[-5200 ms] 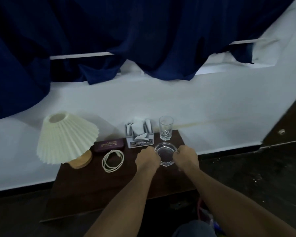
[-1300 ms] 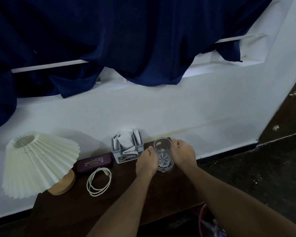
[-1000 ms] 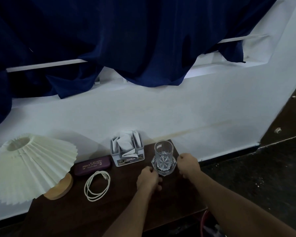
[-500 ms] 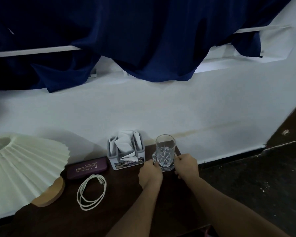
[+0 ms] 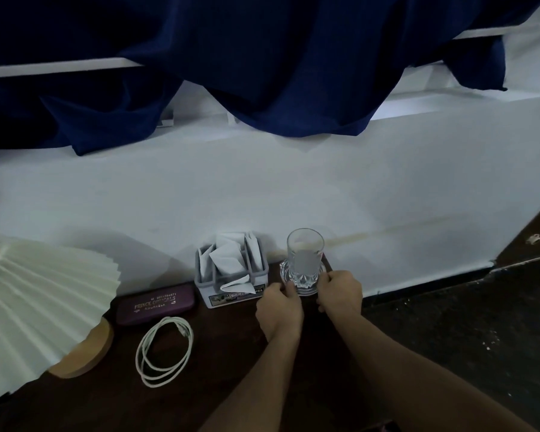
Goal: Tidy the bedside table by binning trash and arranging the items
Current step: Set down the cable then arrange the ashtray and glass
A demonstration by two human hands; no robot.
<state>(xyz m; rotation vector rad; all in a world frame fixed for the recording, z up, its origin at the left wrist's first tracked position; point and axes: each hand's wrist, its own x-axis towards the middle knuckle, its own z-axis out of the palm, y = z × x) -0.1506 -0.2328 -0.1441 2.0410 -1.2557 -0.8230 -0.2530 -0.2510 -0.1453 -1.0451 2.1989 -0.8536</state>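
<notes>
1. The cut-glass tumbler [image 5: 304, 260] stands upright in the glass ashtray [image 5: 304, 289] at the bedside table's [image 5: 231, 369] back right corner, just beside the napkin caddy [image 5: 231, 275].
2. The left hand [image 5: 279, 308] and right hand [image 5: 340, 289], apart, each pinch the ashtray's near rim.
3. The stack is probably heavy, rigid, slick and breakable. The tumbler sits loose, so grip the ashtray low and keep it level.

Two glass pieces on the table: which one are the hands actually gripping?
The low glass dish: left hand and right hand pinch its rim from either side. The tall tumbler only stands inside it.
</notes>
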